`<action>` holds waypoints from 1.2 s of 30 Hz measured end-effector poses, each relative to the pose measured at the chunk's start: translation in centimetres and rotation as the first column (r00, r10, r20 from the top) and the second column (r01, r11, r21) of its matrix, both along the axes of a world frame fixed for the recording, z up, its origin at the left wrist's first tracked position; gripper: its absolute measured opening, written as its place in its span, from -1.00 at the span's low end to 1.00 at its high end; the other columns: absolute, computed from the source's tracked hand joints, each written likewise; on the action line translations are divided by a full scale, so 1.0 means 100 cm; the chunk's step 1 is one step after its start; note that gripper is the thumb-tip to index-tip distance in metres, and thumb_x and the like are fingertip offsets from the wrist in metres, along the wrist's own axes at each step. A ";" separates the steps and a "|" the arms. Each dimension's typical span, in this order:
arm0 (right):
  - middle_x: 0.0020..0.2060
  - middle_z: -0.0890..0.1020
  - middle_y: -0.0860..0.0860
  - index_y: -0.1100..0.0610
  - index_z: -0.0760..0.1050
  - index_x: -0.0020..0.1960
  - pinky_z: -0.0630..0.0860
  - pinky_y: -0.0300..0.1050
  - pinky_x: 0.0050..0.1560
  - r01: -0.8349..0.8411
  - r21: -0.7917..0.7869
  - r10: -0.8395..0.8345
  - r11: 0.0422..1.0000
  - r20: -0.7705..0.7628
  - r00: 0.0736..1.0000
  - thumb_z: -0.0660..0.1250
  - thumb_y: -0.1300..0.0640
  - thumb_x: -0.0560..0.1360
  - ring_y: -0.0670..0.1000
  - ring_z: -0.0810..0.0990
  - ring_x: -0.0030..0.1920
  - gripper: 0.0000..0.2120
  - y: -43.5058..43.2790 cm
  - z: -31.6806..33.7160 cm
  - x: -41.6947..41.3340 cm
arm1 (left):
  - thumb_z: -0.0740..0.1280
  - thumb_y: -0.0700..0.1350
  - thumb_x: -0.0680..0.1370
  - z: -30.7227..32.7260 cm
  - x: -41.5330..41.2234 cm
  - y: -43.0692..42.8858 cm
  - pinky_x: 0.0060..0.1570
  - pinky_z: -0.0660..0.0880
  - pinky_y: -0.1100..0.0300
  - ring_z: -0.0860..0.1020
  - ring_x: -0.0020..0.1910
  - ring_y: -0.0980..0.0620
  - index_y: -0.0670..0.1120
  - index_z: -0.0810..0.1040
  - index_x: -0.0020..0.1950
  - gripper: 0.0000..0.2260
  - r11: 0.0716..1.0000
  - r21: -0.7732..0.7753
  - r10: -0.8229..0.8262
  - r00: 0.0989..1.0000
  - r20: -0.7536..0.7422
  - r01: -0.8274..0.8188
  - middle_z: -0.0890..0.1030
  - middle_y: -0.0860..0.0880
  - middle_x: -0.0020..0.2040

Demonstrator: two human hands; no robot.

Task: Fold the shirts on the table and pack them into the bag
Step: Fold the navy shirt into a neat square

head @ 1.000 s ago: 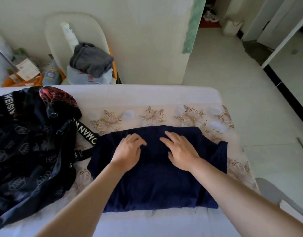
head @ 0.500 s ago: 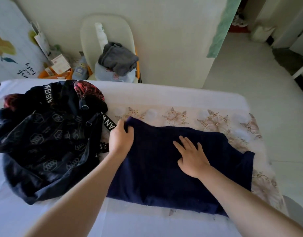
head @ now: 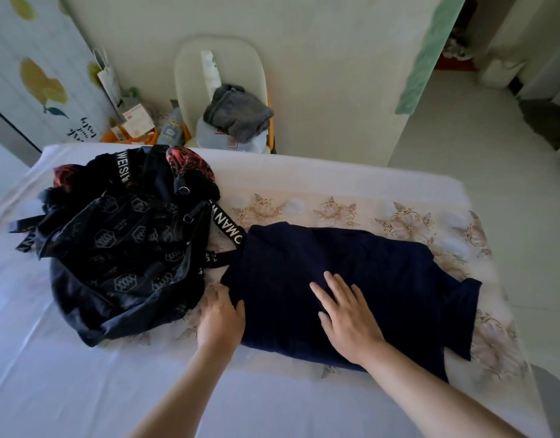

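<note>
We see a plain navy-blue shirt (head: 351, 267). The bench (head: 335, 213) has a white cover with a beige band of brownish-gold flowers. The bag (head: 123, 248) is black, printed with pale outlined hexagons; its straps carry white letters, and its top shows a red-and-black pattern. We also note a grey garment (head: 237, 113), a cream chair (head: 218, 52), and a white panel (head: 41, 80) with yellow lemons.

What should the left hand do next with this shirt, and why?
Probably lift the shirt's left edge and fold it rightward over the middle. The left hand seems to pinch the left edge of the navy shirt, thumb on top, while the right hand lies flat on its middle as an anchor.
</note>
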State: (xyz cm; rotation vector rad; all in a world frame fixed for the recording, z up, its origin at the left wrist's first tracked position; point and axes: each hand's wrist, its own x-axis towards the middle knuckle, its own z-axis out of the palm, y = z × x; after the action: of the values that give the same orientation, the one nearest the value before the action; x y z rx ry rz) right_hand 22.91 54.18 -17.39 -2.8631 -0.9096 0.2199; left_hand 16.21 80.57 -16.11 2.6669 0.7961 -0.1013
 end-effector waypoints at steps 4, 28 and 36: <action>0.61 0.00 0.16 -0.06 0.04 0.62 0.34 0.26 0.42 -0.031 -0.069 0.030 0.997 -0.021 0.999 -0.08 -0.16 0.61 0.15 0.16 0.57 -0.41 -0.008 -0.012 -0.020 | 0.23 -0.13 0.62 0.006 -0.021 0.005 -0.23 0.43 0.09 0.61 -0.03 -0.20 -0.11 0.37 0.36 -0.69 0.998 -0.061 -0.010 0.996 0.092 0.016 0.63 -0.16 0.07; -0.22 0.63 -0.10 0.01 0.59 -0.06 0.38 -0.08 -0.05 0.915 0.231 -0.858 0.330 -0.331 0.393 0.39 -0.13 0.51 0.06 0.61 -0.10 -0.79 -0.173 0.020 -0.096 | 0.08 0.23 0.62 0.001 -0.020 -0.183 0.53 -0.12 -0.12 -0.25 0.58 -0.09 0.17 -0.19 0.60 -0.36 0.628 -0.013 -0.743 0.594 -0.308 0.778 -0.28 -0.02 0.60; 0.06 0.63 0.01 0.09 0.61 0.10 0.51 0.11 0.08 0.647 0.248 -0.683 0.721 0.097 0.724 0.46 0.18 0.36 0.17 0.60 0.10 -0.70 -0.206 0.006 -0.060 | 0.09 0.11 0.52 0.011 0.021 -0.212 0.17 0.44 0.08 0.52 0.18 -0.01 0.07 0.62 0.17 -0.61 0.598 0.196 -0.799 0.596 0.074 0.777 0.53 0.08 0.19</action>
State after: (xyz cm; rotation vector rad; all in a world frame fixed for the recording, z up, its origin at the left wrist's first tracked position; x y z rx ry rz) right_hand 16.92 33.59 -16.82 -2.8244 0.1445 -0.2070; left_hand 18.26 59.36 -14.99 2.9008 -0.5266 -0.0513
